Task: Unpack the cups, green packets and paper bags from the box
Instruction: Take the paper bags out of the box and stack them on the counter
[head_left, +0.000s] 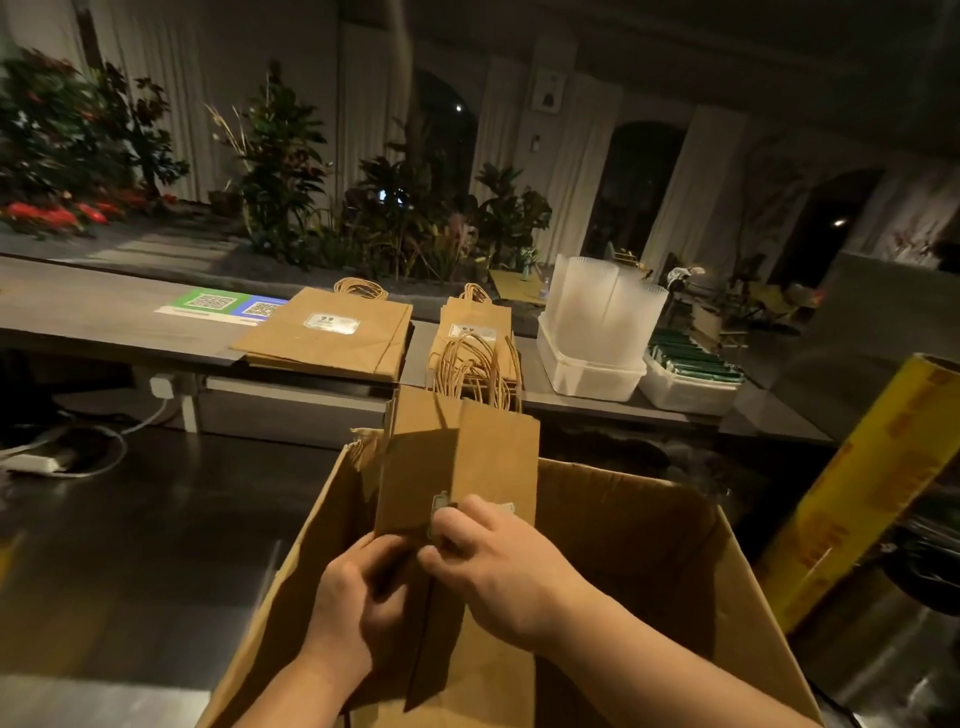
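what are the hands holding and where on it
Left hand and right hand grip a bundle of folded paper bags around its middle, at the label.

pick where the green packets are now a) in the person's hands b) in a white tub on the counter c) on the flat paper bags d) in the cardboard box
b: the green packets lie in a white tub on the counter, right of the tub of cups, while the left hand and right hand grip a bundle of paper bags over the box.

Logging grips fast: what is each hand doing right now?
Left hand: gripping the paper bags.
Right hand: gripping the same paper bags.
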